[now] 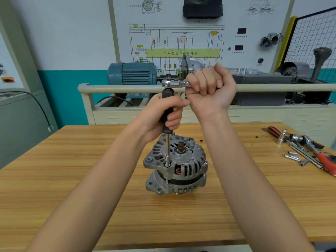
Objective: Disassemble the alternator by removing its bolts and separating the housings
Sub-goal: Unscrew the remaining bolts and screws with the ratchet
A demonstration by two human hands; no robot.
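Grey alternator (pixel 175 165) upright mid-worktop (pixel 72 179); left hand (pixel 163 113) grasping driver handle (pixel 166 113), right hand (pixel 209 88) clenched round ratchet (pixel 172 83). Risk: unclamped housing twists, socket slips off bolt (pixel 167 165).

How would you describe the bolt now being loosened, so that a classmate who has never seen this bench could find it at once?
Start at the alternator standing on the wooden table. Follow the steel shaft below the left hand down to the upper housing's front-left ear. The bolt sits under that socket, the only one with a tool on it.

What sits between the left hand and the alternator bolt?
In the head view, only the driver's bare steel shaft runs from the left hand down to the alternator.
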